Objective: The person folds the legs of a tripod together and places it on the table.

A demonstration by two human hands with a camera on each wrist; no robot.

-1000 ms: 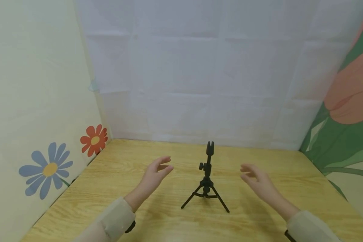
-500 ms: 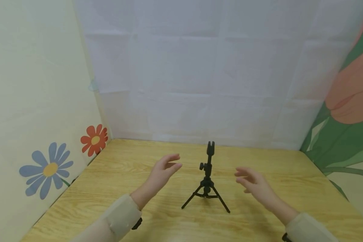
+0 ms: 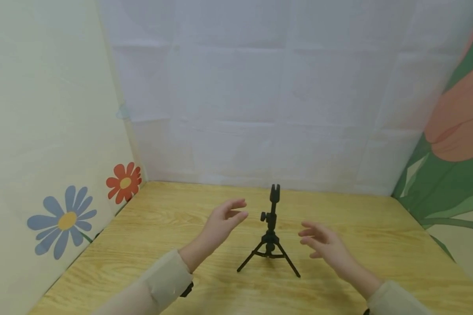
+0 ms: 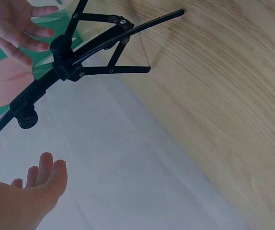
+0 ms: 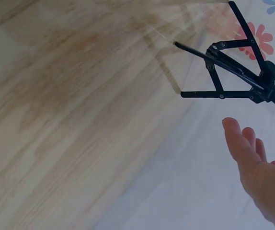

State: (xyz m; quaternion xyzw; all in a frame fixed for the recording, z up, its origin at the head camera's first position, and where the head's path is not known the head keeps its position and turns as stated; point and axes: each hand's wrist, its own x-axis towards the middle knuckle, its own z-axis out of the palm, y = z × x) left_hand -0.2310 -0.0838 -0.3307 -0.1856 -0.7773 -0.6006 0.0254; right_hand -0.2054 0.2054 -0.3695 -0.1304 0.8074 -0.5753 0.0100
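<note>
A small black tripod stand [image 3: 271, 238] stands upright on the wooden table, legs spread, with a forked clip on top and a knob on its left side. My left hand [image 3: 220, 223] is raised left of it, fingers relaxed and apart from the stand. On the other side my right hand [image 3: 329, 247] hovers a bit lower, its fingers loosely bent toward the stand. Neither hand holds anything. The left wrist view shows the stand [image 4: 73, 64] between both hands. In the right wrist view, the stand's legs [image 5: 238, 94] reach the table above my right hand [image 5: 262, 177].
The wood-grain table [image 3: 161, 210] runs back to a creased white sheet [image 3: 236, 109]. A pale panel with a blue flower [image 3: 67, 221] and a red flower [image 3: 124, 183] borders the left. A panel with a large pink tulip [image 3: 461, 118] borders the right.
Both hands have moved inward toward the stand, the left to the right and slightly up, the right to the left and slightly down. The stand has stayed in place.
</note>
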